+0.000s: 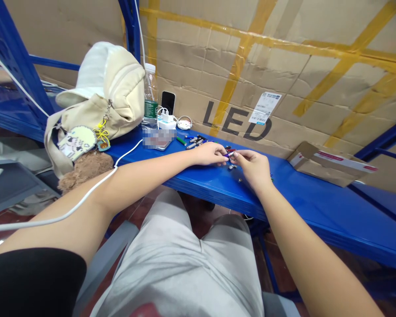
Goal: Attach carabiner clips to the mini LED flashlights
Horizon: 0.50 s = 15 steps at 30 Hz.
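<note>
While seated before the blue table (300,193), reaches both arms forward and brings the hands close together above its front part. Pinches a small purple piece (228,154) in the fingertips of the left hand (211,154), closed on one end. Meets it from the other side with the right hand (254,166), fingers curled and thumb and forefinger clamped on the same piece. Holds it just above the table top, between the two hands. Works right over a few small dark parts (232,167) lying loose on the table under the fingers. Has a scatter of pens (195,142) near the left hand, toward the back. Beyond those, a flat phone (155,140) on the table, then a white charger (166,119) and a water bottle (150,97) standing against the cardboard wall (317,79). Far left, a cream bag (112,94) with a brown plush toy (86,169) hanging below it. Carries a white cable (86,198) draped across the left forearm. To the right, well apart from the hands, a flattened cardboard box (326,165) on the table.
</note>
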### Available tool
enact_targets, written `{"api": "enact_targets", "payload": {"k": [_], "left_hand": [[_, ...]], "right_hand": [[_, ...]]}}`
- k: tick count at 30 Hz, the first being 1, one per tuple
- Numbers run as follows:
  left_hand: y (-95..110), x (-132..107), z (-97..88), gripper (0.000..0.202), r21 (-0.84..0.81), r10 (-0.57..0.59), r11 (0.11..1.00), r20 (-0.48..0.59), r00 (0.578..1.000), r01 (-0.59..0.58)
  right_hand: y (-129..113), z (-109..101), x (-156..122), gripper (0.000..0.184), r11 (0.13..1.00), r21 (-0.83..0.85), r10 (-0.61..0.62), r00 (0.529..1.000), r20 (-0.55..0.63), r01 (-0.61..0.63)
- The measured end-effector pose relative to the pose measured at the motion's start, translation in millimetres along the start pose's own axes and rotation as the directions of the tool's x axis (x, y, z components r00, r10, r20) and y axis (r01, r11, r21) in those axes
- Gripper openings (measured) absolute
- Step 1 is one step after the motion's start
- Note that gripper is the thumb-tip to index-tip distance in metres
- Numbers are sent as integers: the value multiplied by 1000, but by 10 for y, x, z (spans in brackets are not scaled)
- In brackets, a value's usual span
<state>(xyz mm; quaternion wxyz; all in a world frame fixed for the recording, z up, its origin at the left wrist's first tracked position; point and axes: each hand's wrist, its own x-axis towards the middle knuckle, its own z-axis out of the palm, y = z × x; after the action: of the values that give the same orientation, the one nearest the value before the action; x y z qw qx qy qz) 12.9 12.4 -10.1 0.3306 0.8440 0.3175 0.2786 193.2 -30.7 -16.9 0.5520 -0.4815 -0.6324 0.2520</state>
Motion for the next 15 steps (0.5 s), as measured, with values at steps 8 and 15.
{"api": "enact_targets", "payload": {"k": [8, 15], "left_hand": [[-55, -6, -52, 24, 204, 161, 969, -97, 982, -139], [-89, -8, -38, 16, 65, 238, 969, -7, 971, -237]], "right_hand": [[-15, -70, -64, 15, 997, -53, -63, 998, 15, 64], [-98, -127, -109, 26, 986, 165, 28, 998, -48, -19]]}}
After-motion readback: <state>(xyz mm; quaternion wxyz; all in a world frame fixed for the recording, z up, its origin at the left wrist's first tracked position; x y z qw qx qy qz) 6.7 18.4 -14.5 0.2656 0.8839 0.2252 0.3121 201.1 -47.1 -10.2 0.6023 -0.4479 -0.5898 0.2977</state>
